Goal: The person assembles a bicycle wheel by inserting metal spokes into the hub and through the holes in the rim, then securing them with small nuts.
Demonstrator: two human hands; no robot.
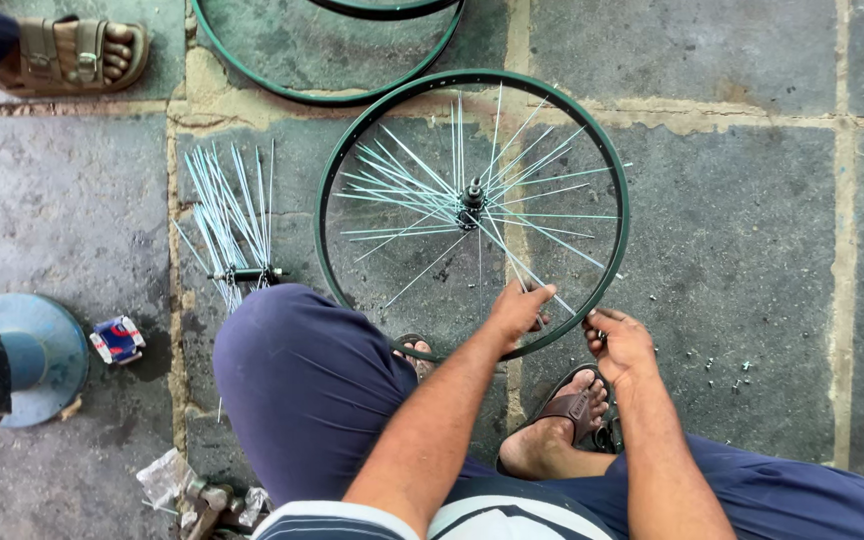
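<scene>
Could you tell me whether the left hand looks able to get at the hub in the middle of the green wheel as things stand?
Probably yes. The left hand is at the near rim of the green wheel, and only thin, loosely fanned spokes lie between it and the hub; nothing else blocks the way.

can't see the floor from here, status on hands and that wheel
Left hand pinching a spoke inside the rim. Right hand gripping the green rim at its near edge. Wheel flat on stone floor; small nipples scattered alongside.
</scene>
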